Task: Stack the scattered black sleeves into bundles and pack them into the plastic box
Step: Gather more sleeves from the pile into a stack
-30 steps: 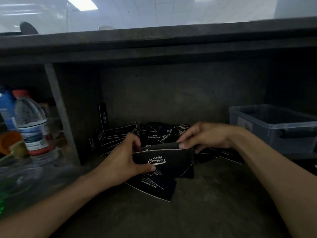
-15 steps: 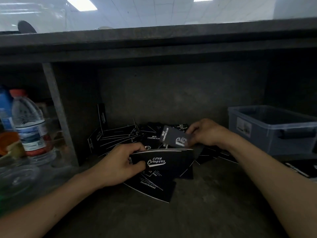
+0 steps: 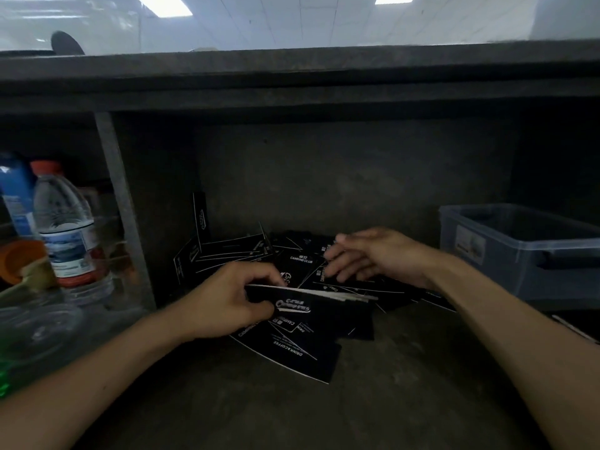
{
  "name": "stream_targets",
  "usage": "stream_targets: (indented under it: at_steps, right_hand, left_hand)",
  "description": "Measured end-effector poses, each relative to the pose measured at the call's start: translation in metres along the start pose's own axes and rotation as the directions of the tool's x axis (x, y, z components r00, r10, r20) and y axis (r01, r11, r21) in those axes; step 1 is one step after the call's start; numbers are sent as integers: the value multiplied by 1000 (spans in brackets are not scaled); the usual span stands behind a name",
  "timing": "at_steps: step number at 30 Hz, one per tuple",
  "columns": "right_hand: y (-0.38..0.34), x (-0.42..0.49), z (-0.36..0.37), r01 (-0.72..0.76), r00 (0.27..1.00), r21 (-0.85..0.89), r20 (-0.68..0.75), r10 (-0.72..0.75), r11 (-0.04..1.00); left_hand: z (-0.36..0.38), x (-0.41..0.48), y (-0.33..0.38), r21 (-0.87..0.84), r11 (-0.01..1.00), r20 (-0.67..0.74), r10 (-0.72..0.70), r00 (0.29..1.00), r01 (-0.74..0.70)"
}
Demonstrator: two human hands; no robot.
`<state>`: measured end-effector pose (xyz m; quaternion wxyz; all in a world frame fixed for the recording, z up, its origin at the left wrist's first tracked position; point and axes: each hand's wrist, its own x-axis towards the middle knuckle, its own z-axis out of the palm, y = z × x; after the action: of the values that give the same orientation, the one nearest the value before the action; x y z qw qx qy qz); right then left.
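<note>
— Setting?
— Dim recess under a dark counter slab. Rough grey concrete shelf floor across the lower frame, grey upright divider post at left.

— Location of task items?
— Scattered pile of flat black card sleeves with white print at centre, against the back wall. Upright black sleeve leaning at the pile's left end. Stacked bundle of black sleeves just in front of the pile, held on edge. Single loose black sleeve lying flat beneath the bundle, lower centre. Translucent blue-grey plastic box at the right edge, well apart from the pile; contents not discernible.

— Hands?
— Left hand: gripping the bundle's left end, thumb across the printed front, fingers curled over the top edge. Right hand: above the pile's right side, fingers loosely extended toward frame left, motion-blurred, nothing seen pinched. Contact with the sleeves impossible to confirm.

— Other items?
— Left of the post: clear plastic water bottle with red cap, blue container behind it, orange round object at the frame edge.
</note>
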<state>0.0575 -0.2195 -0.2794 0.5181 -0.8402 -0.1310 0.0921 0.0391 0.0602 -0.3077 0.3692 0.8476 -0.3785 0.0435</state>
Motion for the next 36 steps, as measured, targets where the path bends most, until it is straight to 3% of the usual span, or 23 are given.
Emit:
stream_targets:
  at_steps: [3,7,12,17,23,29,31,33,36]
  right_hand:
    - [11,11,9,126,969,-145,-195,-154,981]
    - [17,16,13,120,959,-324,-205,-194,938]
    - [17,17,14,40,957,-346,-255,-135,937]
    - [16,13,10,-52,961,-171,-278,3,984]
    - [21,22,17,-78,966,-327,-257,-10,942]
    - [23,16,-4,-63,835,-290,-539,-109,955]
    - [15,7,-4,-201,888,-409,-460,-10,890]
    - [9,2,-2,-336,914,-554,-388,121,762]
    - [4,-1,-6,-370,907,-564,-393,155,738]
  left_hand:
    - [-20,2,-9,30,995,-61,-96,994,98]
    - [-20,2,-18,60,969,26,-241,970,240]
    - [-1,5,-13,-23,993,35,-114,993,114]
    - [15,2,-7,-88,996,126,40,991,-29]
    - [13,1,-3,-50,997,101,61,993,-56]
    - [1,0,-11,40,999,-4,30,1000,-30]
    - [1,-1,-10,38,999,24,37,999,-37]
    - [3,-2,-9,13,999,69,34,997,-35]
    - [4,-1,-9,20,999,56,29,998,-30]
